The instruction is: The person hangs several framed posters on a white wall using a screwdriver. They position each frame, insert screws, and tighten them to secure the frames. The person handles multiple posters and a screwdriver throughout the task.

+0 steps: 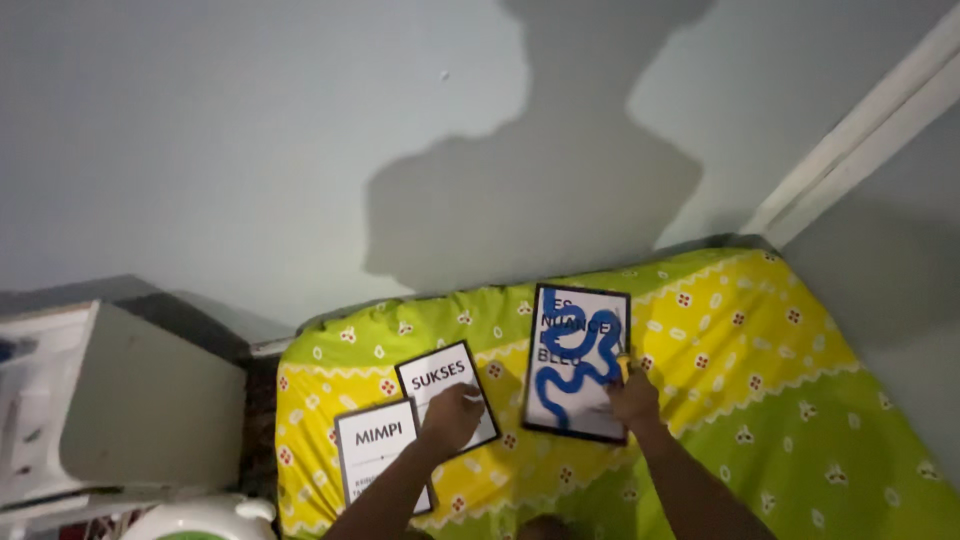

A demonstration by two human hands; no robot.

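Three framed posters lie on a bed with a yellow and green patterned sheet [760, 360]. My left hand [452, 415] rests on the lower part of a small white poster with black lettering [440, 378]. A second small white poster [372, 445] lies to its left, partly under my left forearm. My right hand [634, 398] touches the lower right edge of a larger poster with a blue wavy line [578, 360] and pinches a small yellow thing there. What that yellow thing is cannot be made out.
A pale wall [300, 150] rises behind the bed, with my shadow on it. A white boxy unit [110, 400] stands left of the bed. A round white and green object [205, 520] sits at the bottom left. A white trim strip [860, 130] runs up the right.
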